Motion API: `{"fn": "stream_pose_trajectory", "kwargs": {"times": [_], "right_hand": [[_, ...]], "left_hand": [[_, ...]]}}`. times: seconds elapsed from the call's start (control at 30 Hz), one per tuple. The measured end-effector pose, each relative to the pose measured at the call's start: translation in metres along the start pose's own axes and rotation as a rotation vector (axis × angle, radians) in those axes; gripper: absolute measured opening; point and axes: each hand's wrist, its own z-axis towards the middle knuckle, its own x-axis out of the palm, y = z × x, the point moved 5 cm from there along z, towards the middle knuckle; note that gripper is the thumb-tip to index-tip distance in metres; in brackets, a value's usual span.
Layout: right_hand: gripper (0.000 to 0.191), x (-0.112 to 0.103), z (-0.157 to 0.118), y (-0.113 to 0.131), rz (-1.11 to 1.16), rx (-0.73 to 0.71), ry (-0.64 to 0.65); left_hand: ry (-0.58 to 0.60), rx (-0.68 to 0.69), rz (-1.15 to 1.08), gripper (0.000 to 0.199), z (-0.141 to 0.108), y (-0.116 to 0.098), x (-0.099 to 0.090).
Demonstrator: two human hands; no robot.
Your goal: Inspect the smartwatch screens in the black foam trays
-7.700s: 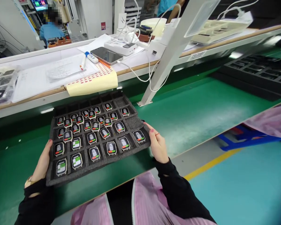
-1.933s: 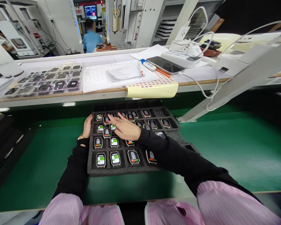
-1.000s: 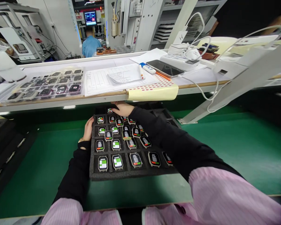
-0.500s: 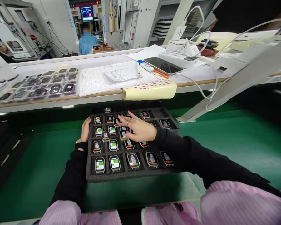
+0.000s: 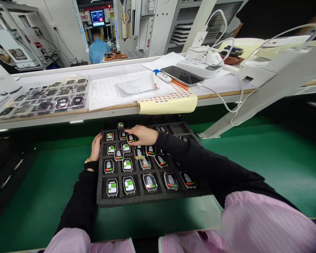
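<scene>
A dark grey foam tray [image 5: 144, 201] with square compartments holds several smartwatches, their screens lit. My left hand [image 5: 96, 147] is closed on the tray's left edge, thumb near the upper corner. Toward the back of the tray, my right hand [image 5: 143, 135] has its index finger and thumb about a smartwatch [image 5: 131, 138] that lies over the dividers. Another smartwatch [image 5: 118, 154] rests across the dividers to the left, and one with a yellowish lower edge [image 5: 139, 153] sits just in front of my right hand. My right forearm hides part of the tray's right side.
Below the tray lies a green work surface [image 5: 252, 165]. The raised shelf bears a clear tray of watch parts [image 5: 51, 95], papers [image 5: 102, 93], a phone [image 5: 183, 75] and white cables. A slanted metal post [image 5: 226, 121] stands at the right. A person in blue [image 5: 98, 51] is beyond.
My right hand has moved left and drawn its fingers in around the smartwatch near the back. Watches it covered before now show. My left hand stays on the tray edge.
</scene>
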Motion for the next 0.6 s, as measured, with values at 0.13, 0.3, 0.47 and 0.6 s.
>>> {"fn": "stream_pose_trajectory", "kwargs": {"times": [0.13,0.3,0.47,0.6], "right_hand": [[0.061,-0.009,0.009,-0.027,0.083,0.065,-0.093],[0.062,-0.011,0.017,-0.069,0.080,0.196,-0.159],[0.062,-0.001,0.012,-0.081,0.126,0.229,-0.141],[0.070,-0.002,-0.002,-0.076,0.168,0.238,-0.139]], "left_hand": [[-0.009,0.003,0.003,0.043,-0.002,-0.003,0.001],[-0.020,-0.001,0.006,0.040,-0.002,-0.004,0.000],[-0.018,0.005,0.012,0.039,-0.001,-0.004,0.000],[-0.017,0.008,0.016,0.039,-0.001,-0.003,0.000]]}}
